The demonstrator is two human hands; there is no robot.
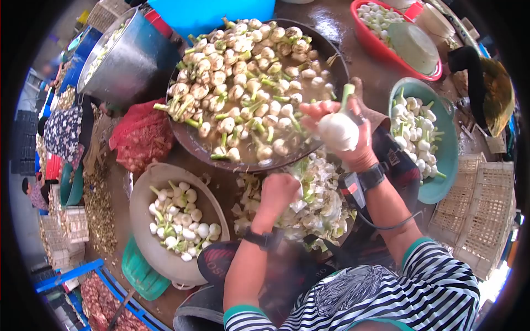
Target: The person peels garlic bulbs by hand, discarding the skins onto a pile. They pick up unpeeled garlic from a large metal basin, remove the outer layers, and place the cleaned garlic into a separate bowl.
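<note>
My right hand (362, 148) holds a large white garlic bulb (338, 132), its green stem pointing up, over the near right rim of the big basin. My left hand (277, 194) is closed in a fist above a heap of garlic peelings (320, 207); whatever its fingers grip is hidden. Dirty garlic bulbs with short stems (237, 80) are piled in brown water inside the wide dark basin (221, 164) in front of me. To my left, peeled bulbs (185, 218) lie in a grey basin (144, 243). More peeled bulbs (414, 129) fill a green basin (448, 165) on my right.
A red mesh sack (143, 135) sits left of the big basin, below a tall metal pot (124, 60). A red tub (369, 47) with white bulbs stands at the far right. Wicker crates (475, 212) are stacked at right. Another person (66, 132) bends at left.
</note>
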